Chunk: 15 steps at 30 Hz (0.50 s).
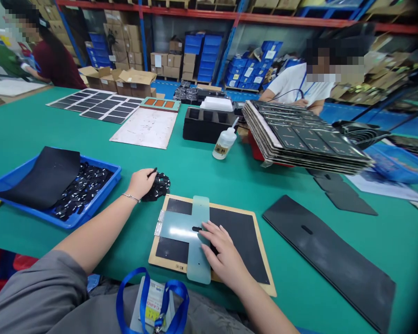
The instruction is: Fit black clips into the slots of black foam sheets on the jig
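My left hand (141,184) pinches a small dark piece (152,172) above a pile of small black pieces (161,185) with light marks. In front of me lies a board with a wooden rim (264,260) and black sheet areas. A translucent cross-shaped template (200,260) rests over it, joined at the left by a clear hinge (159,222). My right hand (225,253) lies on the template with fingers extended, its fingertips beside a small dark slot (197,229). Whether a piece sits in that slot, I cannot tell.
A blue tray (116,174) of black pieces, partly under a black sheet (52,181), stands left. Long black panels (334,260) lie right. Behind are a squeeze bottle (225,144), a black box (205,124) and stacked boards (306,134). Two people work across the table.
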{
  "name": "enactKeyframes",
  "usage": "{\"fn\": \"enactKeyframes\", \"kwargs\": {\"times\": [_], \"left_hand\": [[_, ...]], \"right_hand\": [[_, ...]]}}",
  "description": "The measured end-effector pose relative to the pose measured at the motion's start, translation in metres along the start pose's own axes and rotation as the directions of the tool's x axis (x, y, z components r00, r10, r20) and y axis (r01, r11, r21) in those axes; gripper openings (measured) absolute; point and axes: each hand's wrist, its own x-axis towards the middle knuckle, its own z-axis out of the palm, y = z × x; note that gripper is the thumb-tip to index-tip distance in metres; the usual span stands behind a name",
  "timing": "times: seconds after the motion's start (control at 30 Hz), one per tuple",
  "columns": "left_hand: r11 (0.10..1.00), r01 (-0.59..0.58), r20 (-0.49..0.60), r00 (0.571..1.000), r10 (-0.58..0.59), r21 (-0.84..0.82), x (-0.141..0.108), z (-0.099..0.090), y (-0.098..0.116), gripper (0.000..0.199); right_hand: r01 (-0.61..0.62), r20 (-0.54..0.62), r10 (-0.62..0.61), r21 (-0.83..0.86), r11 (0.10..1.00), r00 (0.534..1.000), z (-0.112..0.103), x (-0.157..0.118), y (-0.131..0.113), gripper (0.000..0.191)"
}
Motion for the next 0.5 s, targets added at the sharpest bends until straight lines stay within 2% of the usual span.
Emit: {"fn": "enactKeyframes", "kwargs": {"times": [0.07,0.1,0.13,0.17,0.23,0.27,0.3,0.33,0.43,0.5], "left_hand": [[0.969,0.102,-0.058,0.991,-0.118,-0.225,-0.001,-0.006,0.004,0.03],[0.916,0.152,-0.062,0.98,-0.188,-0.371,-0.003,-0.009,0.008,0.028],[0.819,0.197,-0.038,0.966,-0.257,-0.538,-0.007,-0.011,0.014,0.025],[0.677,0.234,0.019,0.951,-0.308,-0.697,-0.013,-0.014,0.021,0.021],[0.349,0.297,0.191,0.932,-0.307,-0.889,-0.032,-0.015,0.041,0.014],[0.174,0.344,0.292,0.918,-0.267,-0.923,-0.045,-0.014,0.053,0.011],[0.051,0.4,0.38,0.899,-0.219,-0.915,-0.06,-0.012,0.065,0.01],[-0.023,0.458,0.454,0.873,-0.177,-0.889,-0.074,-0.009,0.076,0.009],[-0.137,0.609,0.622,0.778,-0.09,-0.781,-0.115,0.005,0.104,0.011],[-0.186,0.647,0.667,0.742,-0.069,-0.74,-0.132,0.013,0.113,0.014]], "right_hand": [[0.002,-0.02,-0.002,0.004,1.0,1.0,0.0,0.001,0.0,0.032],[0.002,-0.036,-0.002,0.011,1.0,0.999,-0.001,0.001,0.0,0.031],[0.001,-0.06,0.001,0.024,1.0,0.998,-0.002,0.002,-0.001,0.029],[-0.003,-0.087,0.007,0.044,0.999,0.996,-0.004,0.004,-0.002,0.028],[-0.025,-0.138,0.04,0.111,0.994,0.99,-0.009,0.008,-0.006,0.025],[-0.037,-0.157,0.062,0.163,0.986,0.986,-0.011,0.01,-0.01,0.024],[-0.046,-0.17,0.087,0.232,0.972,0.982,-0.013,0.013,-0.014,0.023],[-0.048,-0.173,0.107,0.315,0.948,0.979,-0.014,0.016,-0.019,0.022],[-0.029,-0.147,0.126,0.532,0.846,0.981,-0.013,0.026,-0.035,0.024],[-0.042,-0.129,0.144,0.585,0.81,0.981,-0.009,0.032,-0.042,0.021]]}}
